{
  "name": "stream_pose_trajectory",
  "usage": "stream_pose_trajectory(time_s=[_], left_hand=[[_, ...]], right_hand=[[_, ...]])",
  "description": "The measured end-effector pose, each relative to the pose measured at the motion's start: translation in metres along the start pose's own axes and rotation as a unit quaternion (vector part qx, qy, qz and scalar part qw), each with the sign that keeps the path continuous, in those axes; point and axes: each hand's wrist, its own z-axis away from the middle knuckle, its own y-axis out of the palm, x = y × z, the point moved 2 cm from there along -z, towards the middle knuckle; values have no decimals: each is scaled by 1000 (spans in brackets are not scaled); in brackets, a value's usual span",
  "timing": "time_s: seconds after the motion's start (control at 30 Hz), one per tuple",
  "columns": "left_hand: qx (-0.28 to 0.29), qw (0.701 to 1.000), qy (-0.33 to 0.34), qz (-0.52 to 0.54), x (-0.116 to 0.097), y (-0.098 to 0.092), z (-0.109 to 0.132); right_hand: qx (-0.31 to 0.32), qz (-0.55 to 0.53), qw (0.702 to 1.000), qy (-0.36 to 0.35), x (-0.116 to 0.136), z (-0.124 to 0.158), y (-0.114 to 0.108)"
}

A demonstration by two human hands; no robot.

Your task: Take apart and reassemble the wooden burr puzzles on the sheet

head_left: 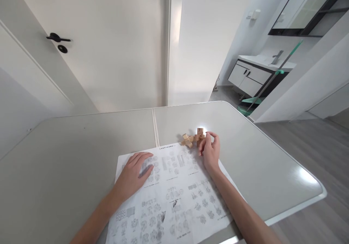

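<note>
My left hand (135,172) lies on the left part of a printed paper sheet (166,180), its fingers spread and holding nothing. The sheet carries many small grey diagrams of interlocking pieces. Past its far edge stands a wooden interlocking puzzle (200,131), with an upright block that bears a dark mark. My right hand (211,151) is at the right side of this puzzle, fingers bent and closed at its edge; the fingers partly hide the contact. Just left of it, a second group of crossed wooden pieces (187,140) rests near the sheet's top edge.
The pale table (68,156) has a seam across it and a rounded far right corner. Behind it are a white door (117,55) with a black handle (58,38). At the right, a washroom shows a sink cabinet (249,76) and a green-handled broom (280,71).
</note>
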Motion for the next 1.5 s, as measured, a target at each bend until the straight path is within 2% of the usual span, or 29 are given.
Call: stream_pose_trajectory(time_s=[0.2,0.47,0.57,0.7,0.87,1.0,1.13,1.33,1.5], left_hand=[[4,1000,-2,-2,1,1,1],[4,1000,-3,3,-4,0,1],[10,1000,-6,3,-3,1,1],[16,1000,-8,1,-1,2,2],[19,1000,-11,2,-2,1,4],[23,1000,-13,6,-4,1,5],[22,1000,-12,7,-4,1,5],[10,1000,15,-16,-5,3,6],[-42,998,21,-35,-13,2,9]], right_hand=[[8,-22,999,48,-11,-5,0],[14,-28,998,55,-9,-7,-1],[10,-5,1000,19,-6,-4,0],[0,32,997,-63,4,4,3],[37,38,991,-125,15,15,9],[101,9,987,-124,17,21,13],[218,-15,975,-49,14,33,23],[358,-25,933,25,11,59,38],[437,-25,895,79,3,74,44]])
